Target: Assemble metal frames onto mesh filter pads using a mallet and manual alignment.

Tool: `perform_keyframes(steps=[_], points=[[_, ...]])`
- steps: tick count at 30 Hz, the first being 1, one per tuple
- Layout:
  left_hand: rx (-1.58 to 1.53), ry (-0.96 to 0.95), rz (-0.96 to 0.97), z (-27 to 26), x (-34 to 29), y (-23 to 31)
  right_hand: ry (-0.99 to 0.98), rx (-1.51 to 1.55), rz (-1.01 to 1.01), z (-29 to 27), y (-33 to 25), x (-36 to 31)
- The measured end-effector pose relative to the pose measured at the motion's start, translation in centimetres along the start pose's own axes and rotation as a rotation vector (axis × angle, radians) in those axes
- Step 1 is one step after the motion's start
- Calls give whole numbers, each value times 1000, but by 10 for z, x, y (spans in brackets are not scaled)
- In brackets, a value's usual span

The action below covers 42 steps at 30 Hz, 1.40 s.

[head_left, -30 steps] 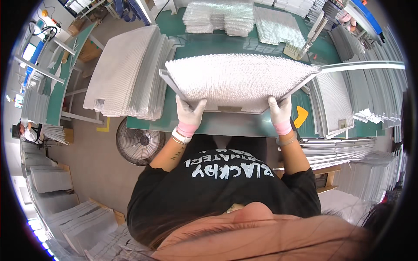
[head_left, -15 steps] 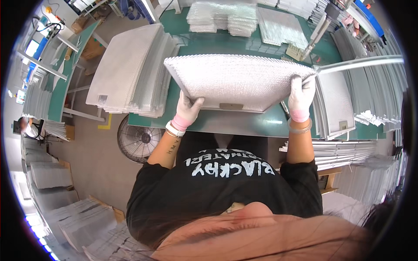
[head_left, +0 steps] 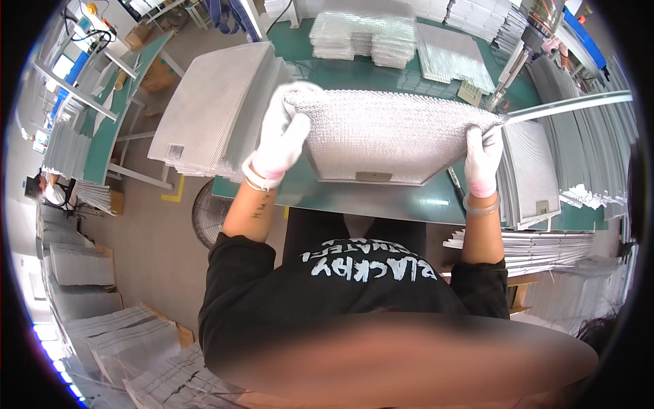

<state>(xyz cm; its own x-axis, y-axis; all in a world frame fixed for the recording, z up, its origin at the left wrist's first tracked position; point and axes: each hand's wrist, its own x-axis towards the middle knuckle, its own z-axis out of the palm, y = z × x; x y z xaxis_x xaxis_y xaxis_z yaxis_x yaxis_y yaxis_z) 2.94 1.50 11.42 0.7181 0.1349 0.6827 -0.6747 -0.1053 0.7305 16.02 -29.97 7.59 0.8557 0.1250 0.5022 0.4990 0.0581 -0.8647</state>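
A silvery mesh filter panel [head_left: 395,136] with a small rectangular plate at its lower edge is held tilted over the green worktable [head_left: 327,198]. My left hand [head_left: 281,140], in a white and pink glove, grips its upper left corner. My right hand [head_left: 484,158], gloved alike, is closed around the right edge near the upper corner. A long pale metal strip [head_left: 572,103] runs off to the right from that corner; whether it joins the panel I cannot tell. A thin dark pen-like tool [head_left: 454,180] lies beside my right hand.
A stack of mesh panels [head_left: 211,102] stands to the left, another [head_left: 531,174] to the right. Cut mesh sheets [head_left: 364,34] are piled at the back. A metal machine rod [head_left: 511,68] slants down at the back right. A floor fan [head_left: 210,211] stands below the table's left side.
My left hand has moved up from the panel's lower left edge to its upper left corner. My right hand keeps its hold, and the view has shifted slightly.
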Motion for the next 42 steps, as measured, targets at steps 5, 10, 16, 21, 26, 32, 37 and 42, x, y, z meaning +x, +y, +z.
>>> perform_keyframes(steps=[5,10,16,21,26,32,37,42], points=[[69,253,-88,-1,4,-17,-147,23,-19,4,-40,21],[106,371,19,2,-6,-9,-85,74,-179,21,-60,13],[-553,-343,110,-2,-24,1,-187,292,-254,-2,-46,-20],[-749,-1137,28,-3,-57,-62,-394,372,-347,-24,-58,-69],[-381,-1344,-303,17,-78,-80,-729,281,-493,-46,-64,-87],[163,-1469,-533,36,-72,-77,-764,171,-479,-49,-70,-96],[-480,-1263,-395,6,-49,-71,-517,221,-593,-28,-63,-76],[-455,-831,230,-22,-38,-12,-386,124,-340,-20,-50,-32]])
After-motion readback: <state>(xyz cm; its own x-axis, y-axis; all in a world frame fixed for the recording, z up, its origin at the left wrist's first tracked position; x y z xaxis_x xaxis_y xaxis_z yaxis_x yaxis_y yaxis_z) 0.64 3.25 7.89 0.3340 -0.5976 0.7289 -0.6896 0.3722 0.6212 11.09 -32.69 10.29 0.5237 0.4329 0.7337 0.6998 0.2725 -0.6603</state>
